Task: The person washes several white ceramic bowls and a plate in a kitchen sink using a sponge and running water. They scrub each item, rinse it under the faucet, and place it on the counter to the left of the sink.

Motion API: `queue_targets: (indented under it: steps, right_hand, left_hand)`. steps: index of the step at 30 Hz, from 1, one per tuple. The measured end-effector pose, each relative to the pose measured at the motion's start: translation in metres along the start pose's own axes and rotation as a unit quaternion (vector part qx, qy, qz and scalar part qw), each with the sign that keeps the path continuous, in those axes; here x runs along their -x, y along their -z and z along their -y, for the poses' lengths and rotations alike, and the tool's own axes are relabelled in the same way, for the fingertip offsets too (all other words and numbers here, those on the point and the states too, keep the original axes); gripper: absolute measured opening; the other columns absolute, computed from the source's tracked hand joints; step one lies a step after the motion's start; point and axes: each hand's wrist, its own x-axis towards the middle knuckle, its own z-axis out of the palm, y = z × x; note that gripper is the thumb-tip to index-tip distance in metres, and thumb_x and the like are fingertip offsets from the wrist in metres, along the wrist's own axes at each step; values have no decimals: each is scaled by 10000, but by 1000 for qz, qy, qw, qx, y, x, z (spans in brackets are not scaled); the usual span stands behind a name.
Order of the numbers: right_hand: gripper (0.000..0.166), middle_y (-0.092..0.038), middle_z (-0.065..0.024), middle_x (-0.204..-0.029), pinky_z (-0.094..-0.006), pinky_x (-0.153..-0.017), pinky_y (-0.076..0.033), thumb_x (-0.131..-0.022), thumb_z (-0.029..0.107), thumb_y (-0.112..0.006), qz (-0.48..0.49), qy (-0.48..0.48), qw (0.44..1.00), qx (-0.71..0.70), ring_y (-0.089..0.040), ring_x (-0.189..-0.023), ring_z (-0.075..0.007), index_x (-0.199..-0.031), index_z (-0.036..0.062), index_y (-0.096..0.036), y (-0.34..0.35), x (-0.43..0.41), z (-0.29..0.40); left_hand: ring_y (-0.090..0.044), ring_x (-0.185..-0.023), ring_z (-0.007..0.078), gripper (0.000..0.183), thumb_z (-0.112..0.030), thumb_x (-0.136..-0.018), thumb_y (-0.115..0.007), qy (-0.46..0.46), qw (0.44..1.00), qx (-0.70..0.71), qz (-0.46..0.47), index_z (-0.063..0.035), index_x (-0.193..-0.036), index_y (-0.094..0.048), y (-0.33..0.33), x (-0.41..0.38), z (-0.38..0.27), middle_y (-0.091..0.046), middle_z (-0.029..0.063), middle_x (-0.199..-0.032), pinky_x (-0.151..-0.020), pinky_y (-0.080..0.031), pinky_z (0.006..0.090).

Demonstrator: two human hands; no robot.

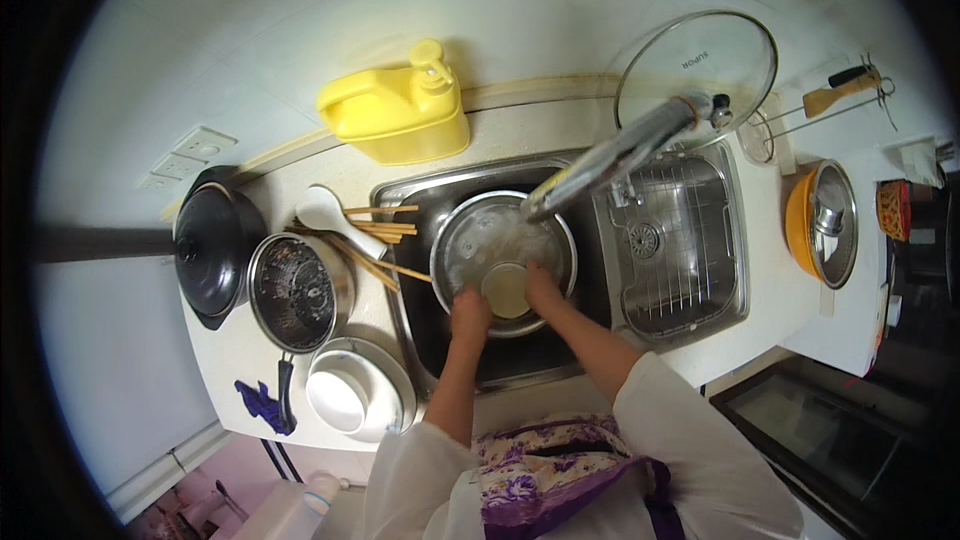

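A round metal basin [504,200] of cloudy water stands in the left bowl of the stainless steel sink [592,270]. Inside it, a small pale bowl [507,291] sits in the water between my two hands. My left hand [471,313] grips the bowl's left side, and my right hand [541,291] holds its right side. Some fingers are hidden under the water and by the bowl. The chrome faucet [619,154] reaches over the basin, its spout above the far right part of the water.
Left of the sink are chopsticks [375,228], a white ladle [330,210], a burnt saucepan [296,292], stacked white bowls [390,382], a purple cloth [259,405] and a black lidded pot [206,247]. Behind stand a yellow jug [405,120] and glass lid [697,52]; an orange bowl [802,221] sits right.
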Motion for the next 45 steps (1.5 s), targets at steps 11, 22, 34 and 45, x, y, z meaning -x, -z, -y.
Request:
queue_targets:
  steps: [11, 22, 34, 45]
  right_hand:
    - [212, -561, -222, -909, -440, -739, -422, -835, 146, -508, -159, 97, 970, -159, -533, -858, -389, -979, -9, -497, -2, -39, 5]
    - [214, -527, -207, -1027, -453, -804, -425, -791, 18, -463, -169, 185, 957, 145, -515, -967, -362, -984, 26, -555, 7, -30, -3]
    - [177, -555, -174, -876, -416, -720, -447, -783, 55, -528, -144, 156, 977, -35, -570, -845, -336, -958, 57, -501, 84, 20, 30]
    - [294, -499, -160, -1030, -423, -736, -454, -725, 154, -587, -116, 219, 957, 152, -522, -913, -343, -1001, 58, -555, -5, 0, 18]
  left_hand:
    - [-615, -716, 347, 148, -136, -837, -439, -20, 990, -109, -86, -37, -850, -549, -19, -96, -17, -576, 194, -826, -577, -512, 425]
    - [-566, -860, 241, 190, -111, -704, -563, -302, 868, -364, -155, -15, -849, -640, 7, -93, -53, -545, 118, -942, -519, -502, 308]
    - [-546, -966, 390, 559, -278, -653, -640, 92, 983, 110, 113, 92, -1049, -501, -16, -47, 1, -515, 271, -1115, -773, -472, 413]
    - [-535, -968, 415, 685, -545, -799, -469, 83, 966, 228, 92, 84, -1070, -499, -72, -82, 17, -559, 298, -1003, -822, -408, 438]
